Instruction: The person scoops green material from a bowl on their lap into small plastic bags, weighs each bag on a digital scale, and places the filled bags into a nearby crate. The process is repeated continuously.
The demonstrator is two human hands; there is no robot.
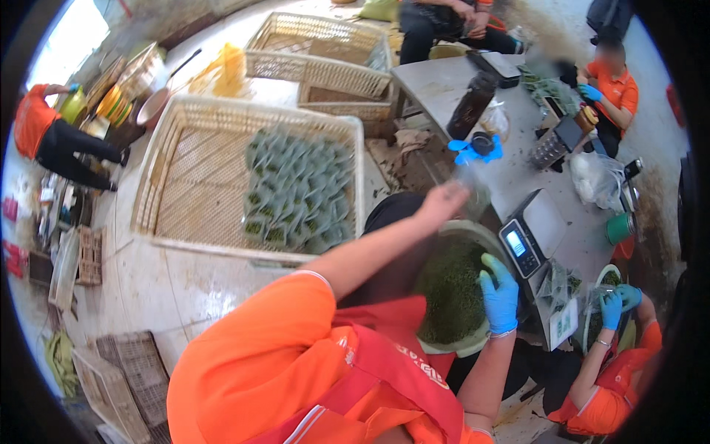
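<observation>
My bare left hand is closed on a clear plastic bag, past the far rim of a pale green tub; hand and bag are partly smeared by motion. Loose small green berries or seeds fill much of the tub by my lap. At the tub's right side, my blue-gloved right hand has its fingers up and apart, with green stains on the tips. A digital scale with a lit display sits on the table to the right of both hands.
Left of me, a large woven crate holds rows of filled clear bags. A grey table carries a dark bottle, blue gloves and a metal grater. A gloved co-worker sits close on the right.
</observation>
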